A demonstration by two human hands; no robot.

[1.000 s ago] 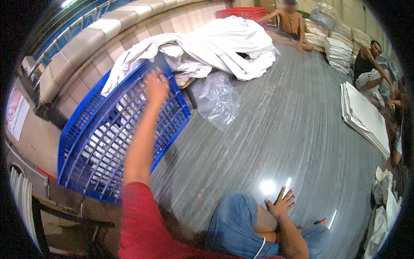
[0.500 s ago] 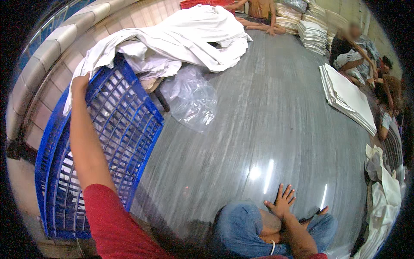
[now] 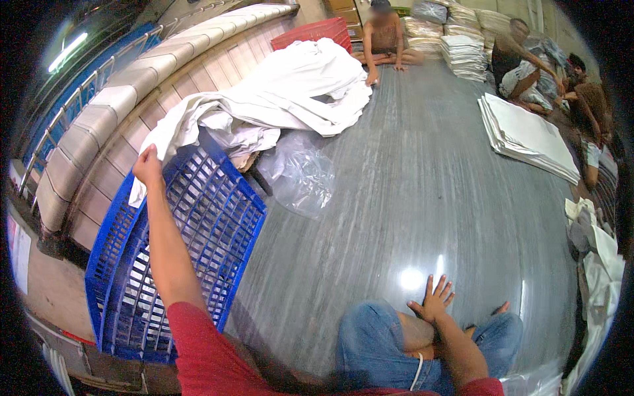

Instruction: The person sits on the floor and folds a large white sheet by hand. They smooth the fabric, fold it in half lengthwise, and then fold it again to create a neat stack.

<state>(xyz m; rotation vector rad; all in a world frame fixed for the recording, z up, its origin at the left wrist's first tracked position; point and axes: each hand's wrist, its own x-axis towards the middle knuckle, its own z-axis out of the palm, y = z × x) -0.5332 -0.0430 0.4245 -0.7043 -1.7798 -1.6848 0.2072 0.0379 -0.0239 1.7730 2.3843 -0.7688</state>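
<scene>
My left hand (image 3: 148, 166) is stretched out to the left, its fingers closed on the edge of a large white cloth (image 3: 290, 86). From there the cloth drapes over the top of a blue plastic basket (image 3: 198, 224), slatted and tilted on its side, and runs in loose folds to a heap at the far left. Beside my bent knees in blue jeans, my right hand (image 3: 432, 302) is open with fingers spread, low over the grey floor; whether the palm touches it I cannot tell. A crumpled clear plastic bag (image 3: 300, 175) lies between the heap and the basket.
Across from me sits a person (image 3: 383, 39) beside a red crate (image 3: 314, 33), one hand at the cloth heap. Flat white cloths lie stacked (image 3: 528, 138) at right, near several other people. More folded stacks (image 3: 462, 56) stand far back. Rumpled cloth (image 3: 602, 277) lines the right edge.
The view has tilted up, showing more of the far side. My left hand still grips the cloth at the basket. The person opposite now has a hand at the heap's far edge.
</scene>
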